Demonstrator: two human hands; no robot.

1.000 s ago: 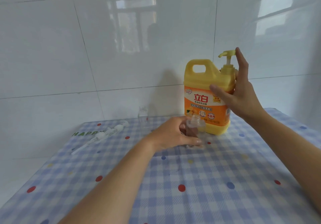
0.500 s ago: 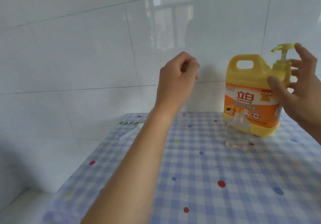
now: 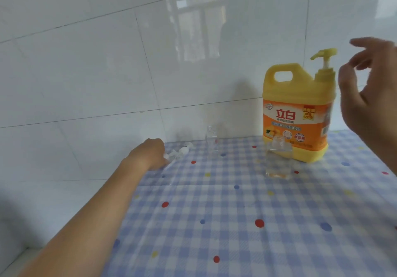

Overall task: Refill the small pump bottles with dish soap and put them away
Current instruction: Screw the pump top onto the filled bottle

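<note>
Standing between left hand, right hand: open bottle | pump heads by left

L hand fingers hidden; R hand blurred, edge-cropped.

Bright, flat daylight, no harsh spots. Window glare on the glossy wall tiles, up-left of the right hand fingers. Soft grey shadow on the wall left of the soap jug, well left of those fingers. Right hand smeared, fingers blurriest. Clear bottle below-left of the fingers is hard to read. Grout lines tilt and bow: wide-angle distortion. Far bottom-left corner is dim.
</note>
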